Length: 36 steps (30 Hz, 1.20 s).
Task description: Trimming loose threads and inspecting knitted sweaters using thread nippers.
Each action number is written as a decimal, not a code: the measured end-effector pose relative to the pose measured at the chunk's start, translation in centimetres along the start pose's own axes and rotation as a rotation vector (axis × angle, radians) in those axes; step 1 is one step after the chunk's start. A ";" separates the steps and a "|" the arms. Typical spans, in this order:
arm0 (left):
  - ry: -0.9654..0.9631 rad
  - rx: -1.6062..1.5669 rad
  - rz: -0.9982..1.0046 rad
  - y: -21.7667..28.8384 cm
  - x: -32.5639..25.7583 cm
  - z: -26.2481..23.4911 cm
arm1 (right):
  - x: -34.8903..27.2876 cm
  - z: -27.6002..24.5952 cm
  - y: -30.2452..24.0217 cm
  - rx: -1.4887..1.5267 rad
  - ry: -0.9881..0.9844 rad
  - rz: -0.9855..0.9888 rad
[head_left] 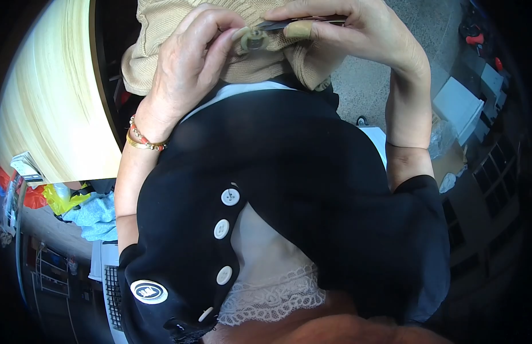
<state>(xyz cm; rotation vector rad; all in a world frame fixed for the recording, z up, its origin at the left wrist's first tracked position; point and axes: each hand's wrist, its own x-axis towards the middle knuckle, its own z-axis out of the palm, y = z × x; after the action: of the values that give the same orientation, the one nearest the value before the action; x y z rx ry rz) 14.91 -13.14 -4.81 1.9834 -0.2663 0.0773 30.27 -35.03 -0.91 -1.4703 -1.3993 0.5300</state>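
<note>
A tan knitted garment (163, 20) lies bunched across my lap. My left hand (185, 60) is closed, thumb and fingertips pinching its edge beside a round brownish button (255, 41). My right hand (366, 34) grips a slim, dark-bladed pair of thread snips (273, 25), whose tips point left, just above that button. A tan strip of tape wraps my right thumb. Whether the blades touch any thread is too small to tell. Another button (323, 85) shows on the garment's lower right fold.
On the left stands a pale wood-grain table (54, 97) with a dark edge. Below it are a yellow plastic bag (62, 198) and light blue cloth (97, 217). White boxes (458, 109) and clear plastic wrap (443, 137) sit on the floor at right.
</note>
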 end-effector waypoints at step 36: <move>0.157 -0.544 -0.330 -1.3 -1.5 -0.1 | 0.9 0.4 -2.9 -0.184 0.036 0.429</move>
<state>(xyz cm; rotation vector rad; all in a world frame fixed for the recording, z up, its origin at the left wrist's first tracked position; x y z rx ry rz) 13.77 -12.36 -6.19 1.4468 0.1355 -0.0484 28.74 -34.56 1.65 -1.9371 -1.1273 0.6480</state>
